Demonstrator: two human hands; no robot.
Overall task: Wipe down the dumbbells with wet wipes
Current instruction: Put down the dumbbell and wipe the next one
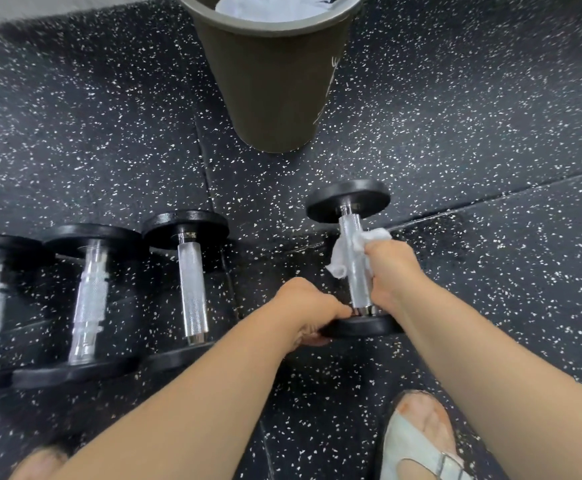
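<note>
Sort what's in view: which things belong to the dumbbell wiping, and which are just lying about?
Job: dumbbell gripped at its near plate by the left hand; wet wipe held round its handle by the right hand; row of three dumbbells at left.
Lying about: bin holding something white; sandal; speckled floor mat.

Handle on the right-hand dumbbell [357, 271] is shiny knurled metal, rough crosshatch with smooth chrome collars; plates are matt black, slightly grainy. Same deal on the neighbouring dumbbell [192, 282]. The wet wipe [362, 239] looks like thin, soft, crumpled white fabric. The floor [455, 133] is matt speckled rubber, the bin [275, 91] smooth matt plastic.
</note>
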